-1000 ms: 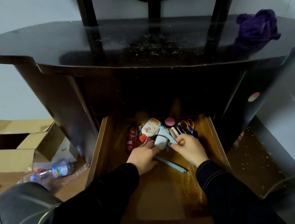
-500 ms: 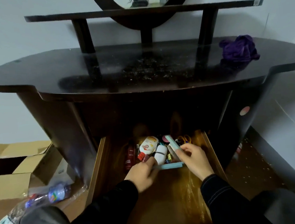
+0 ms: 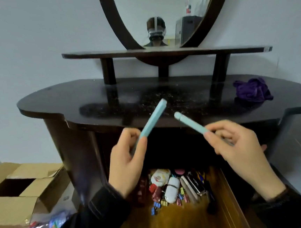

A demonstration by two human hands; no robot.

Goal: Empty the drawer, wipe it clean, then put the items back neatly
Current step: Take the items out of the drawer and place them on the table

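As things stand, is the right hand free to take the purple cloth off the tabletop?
Probably not yet: the right hand grips a blue stick. The way to the cloth itself looks open, with nothing lying between.

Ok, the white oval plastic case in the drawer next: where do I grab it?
Across its narrow middle, straight down from above. The white oval plastic case lies flat on top of the clutter in the wooden drawer, long axis pointing away from you; its rounded ends would likely slip, and neighbours block any sideways approach.
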